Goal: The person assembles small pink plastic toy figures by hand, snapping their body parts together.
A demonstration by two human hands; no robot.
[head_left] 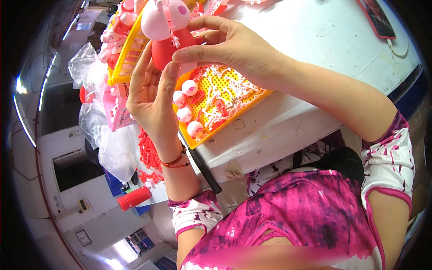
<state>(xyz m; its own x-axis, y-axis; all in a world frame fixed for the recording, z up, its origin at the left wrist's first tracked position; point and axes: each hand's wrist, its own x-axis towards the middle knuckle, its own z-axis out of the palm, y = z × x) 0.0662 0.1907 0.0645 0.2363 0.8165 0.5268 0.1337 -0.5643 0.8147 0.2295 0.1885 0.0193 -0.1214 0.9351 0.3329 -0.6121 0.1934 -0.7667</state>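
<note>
Both hands hold a plastic toy figure [163,53] up over the table, with a red rounded body and a white-and-pink head that shows a gap down its middle. My left hand [153,96] cups the body from below, its thumb pressed against the lower side. From the right, my right hand [231,49] pinches the figure's side with thumb and fingers; part of its grip is hidden behind the toy. Just under the hands lies a shallow yellow tray [225,122] of small white and red plastic pieces. Several white-and-pink balls [190,87] line its left side.
A yellow basket [128,54] heaped with pink and red toy parts stands at the upper left. Beside it are clear plastic bags [118,148] and loose red pieces [148,153]. A black handle [204,171] juts past the table edge. A phone [378,20] with a cable lies far right.
</note>
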